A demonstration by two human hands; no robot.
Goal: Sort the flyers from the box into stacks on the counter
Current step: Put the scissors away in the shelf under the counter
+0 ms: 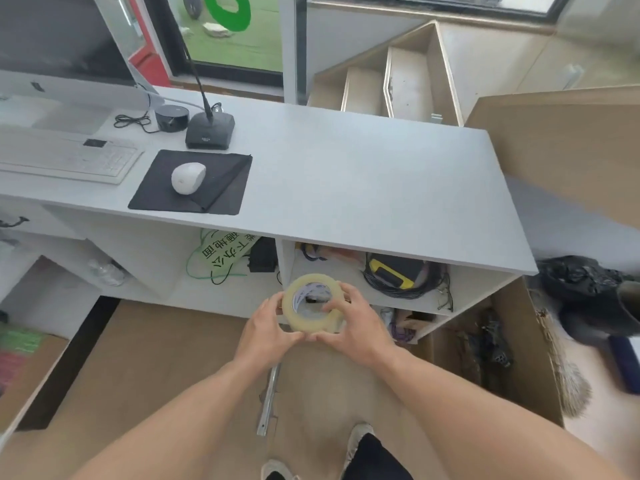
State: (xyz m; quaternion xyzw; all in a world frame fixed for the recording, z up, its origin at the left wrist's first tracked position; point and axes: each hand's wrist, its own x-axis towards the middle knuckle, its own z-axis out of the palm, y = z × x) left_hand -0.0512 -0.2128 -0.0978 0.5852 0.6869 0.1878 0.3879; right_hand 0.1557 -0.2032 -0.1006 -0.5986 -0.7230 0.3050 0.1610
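Observation:
I hold a roll of clear packing tape (311, 318) in front of me, below the front edge of the white counter (363, 188). My left hand (266, 327) grips its left side and my right hand (356, 327) grips its right side, thumbs meeting under the roll. A cardboard box (31, 368) with green and pink printed sheets (17, 348) inside stands at the far left on the floor. No flyers lie on the counter.
On the counter's left part are a mouse on a black pad (190, 181), a keyboard (65, 157), a desk microphone (209, 131) and a monitor. Open shelves under the counter hold cables (405, 275) and a green sign (225, 251). Large cardboard sheets stand at the right; a metal rail (268, 400) lies on the floor.

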